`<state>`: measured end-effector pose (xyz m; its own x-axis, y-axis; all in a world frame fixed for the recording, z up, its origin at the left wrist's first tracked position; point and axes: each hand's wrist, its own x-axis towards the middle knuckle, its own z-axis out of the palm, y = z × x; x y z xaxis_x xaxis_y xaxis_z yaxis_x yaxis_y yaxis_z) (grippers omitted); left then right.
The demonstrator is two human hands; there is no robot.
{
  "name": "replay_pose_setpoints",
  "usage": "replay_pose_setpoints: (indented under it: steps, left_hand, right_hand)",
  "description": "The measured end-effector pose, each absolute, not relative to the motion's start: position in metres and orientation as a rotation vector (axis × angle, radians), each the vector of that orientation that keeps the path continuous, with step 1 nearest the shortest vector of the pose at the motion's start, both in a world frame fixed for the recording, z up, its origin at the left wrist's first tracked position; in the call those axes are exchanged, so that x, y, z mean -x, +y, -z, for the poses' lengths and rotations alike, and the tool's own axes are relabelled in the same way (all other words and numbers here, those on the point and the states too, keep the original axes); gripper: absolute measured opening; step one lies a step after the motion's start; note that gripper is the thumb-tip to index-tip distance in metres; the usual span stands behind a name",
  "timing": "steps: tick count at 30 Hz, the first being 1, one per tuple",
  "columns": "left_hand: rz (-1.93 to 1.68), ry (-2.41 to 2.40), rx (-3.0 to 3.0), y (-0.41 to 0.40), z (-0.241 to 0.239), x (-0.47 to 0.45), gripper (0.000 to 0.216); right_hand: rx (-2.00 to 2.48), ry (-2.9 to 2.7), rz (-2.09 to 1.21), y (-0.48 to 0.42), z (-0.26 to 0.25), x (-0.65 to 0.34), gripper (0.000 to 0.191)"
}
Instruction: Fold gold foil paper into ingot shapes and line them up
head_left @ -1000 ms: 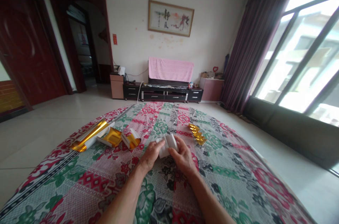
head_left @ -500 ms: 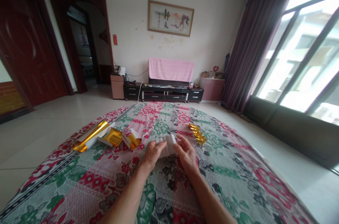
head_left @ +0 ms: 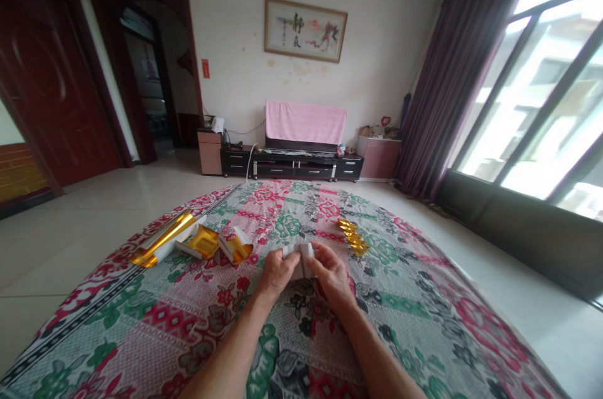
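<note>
My left hand (head_left: 277, 272) and my right hand (head_left: 333, 274) meet over the round table, both closed on a folded white paper piece (head_left: 300, 259) held between them, fingers pinching it from either side. The table wears a floral cloth (head_left: 301, 336) in red, green and grey. Left of my hands lie gold foil sheets and part-folded gold-and-white pieces (head_left: 198, 242). Just right of my hands and slightly farther away sits a small row of finished gold folded pieces (head_left: 352, 237).
Beyond the table stand a low dark TV cabinet (head_left: 301, 166) with a pink cloth draped over it, a framed picture on the wall, dark wooden doors on the left, and large windows with purple curtains on the right. Pale floor tiles surround the table.
The white paper was spread wider half a second ago; now it is pressed into a narrower bundle between my hands, which have drawn closer together.
</note>
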<state>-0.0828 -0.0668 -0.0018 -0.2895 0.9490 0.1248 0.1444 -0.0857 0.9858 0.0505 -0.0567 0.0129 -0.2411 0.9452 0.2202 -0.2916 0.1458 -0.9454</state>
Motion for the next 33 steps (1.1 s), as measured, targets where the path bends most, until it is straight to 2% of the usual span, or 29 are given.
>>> replay_pose_setpoints:
  steps: [16, 33]
  left_hand:
    - [-1.422, 1.391, -1.259, -0.0687, 0.0002, 0.0833, 0.029]
    - [-1.366, 1.292, -1.289, -0.0692, 0.0008, 0.0875, 0.027]
  right_hand:
    - [0.716, -1.321, -1.401, -0.0544, -0.0092, -0.0483, 0.040]
    - [0.766, -1.327, -1.281, -0.0510, -0.0047, -0.0454, 0.040]
